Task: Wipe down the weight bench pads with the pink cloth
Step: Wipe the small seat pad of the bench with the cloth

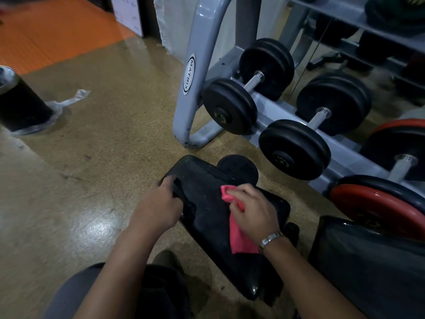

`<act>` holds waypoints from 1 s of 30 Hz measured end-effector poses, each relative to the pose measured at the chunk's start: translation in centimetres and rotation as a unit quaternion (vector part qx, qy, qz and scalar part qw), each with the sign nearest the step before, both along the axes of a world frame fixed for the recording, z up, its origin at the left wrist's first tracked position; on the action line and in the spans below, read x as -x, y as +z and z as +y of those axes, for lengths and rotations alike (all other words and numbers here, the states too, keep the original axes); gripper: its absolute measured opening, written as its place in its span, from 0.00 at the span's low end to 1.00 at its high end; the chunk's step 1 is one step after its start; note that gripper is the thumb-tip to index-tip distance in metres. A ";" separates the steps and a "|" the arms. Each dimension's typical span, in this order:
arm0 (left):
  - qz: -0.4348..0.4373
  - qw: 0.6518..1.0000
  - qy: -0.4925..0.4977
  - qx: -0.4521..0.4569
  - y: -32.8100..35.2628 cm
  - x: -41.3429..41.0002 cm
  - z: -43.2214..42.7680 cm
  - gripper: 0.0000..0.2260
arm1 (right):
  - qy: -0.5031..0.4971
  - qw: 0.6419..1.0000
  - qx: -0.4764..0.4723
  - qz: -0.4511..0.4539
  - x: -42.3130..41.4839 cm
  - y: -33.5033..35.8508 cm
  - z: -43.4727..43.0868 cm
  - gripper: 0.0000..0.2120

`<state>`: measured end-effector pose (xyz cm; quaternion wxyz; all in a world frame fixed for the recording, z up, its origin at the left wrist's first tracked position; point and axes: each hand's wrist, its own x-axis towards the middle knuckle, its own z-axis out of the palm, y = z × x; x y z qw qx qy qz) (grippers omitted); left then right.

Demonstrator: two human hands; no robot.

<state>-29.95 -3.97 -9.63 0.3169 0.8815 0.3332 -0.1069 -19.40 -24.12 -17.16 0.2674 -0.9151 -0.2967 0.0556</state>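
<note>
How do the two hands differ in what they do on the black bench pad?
The left hand grips the bench pad's left edge, without cloth; the right hand holds the pink cloth on the pad's top. The right wrist wears a watch; the left wrist is bare. Both touch the same pad.

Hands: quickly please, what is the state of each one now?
Left hand: closed, gripping the edge of the bench pad.
Right hand: closed, holding the pink cloth on the pad.
</note>
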 end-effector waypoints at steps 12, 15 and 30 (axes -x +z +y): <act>-0.004 1.000 -0.003 0.007 -0.1 0.0 0.1 0.31 | -0.122 0.992 0.043 -0.008 -1.7 -0.1 1.8 0.13; -0.004 1.000 -0.004 0.006 -0.1 0.1 0.1 0.31 | -0.184 0.980 0.069 0.003 -2.8 -0.6 2.9 0.13; -0.009 1.000 0.001 0.001 -0.2 0.2 -0.2 0.31 | -0.140 0.983 -0.014 -0.117 1.2 -1.9 3.7 0.12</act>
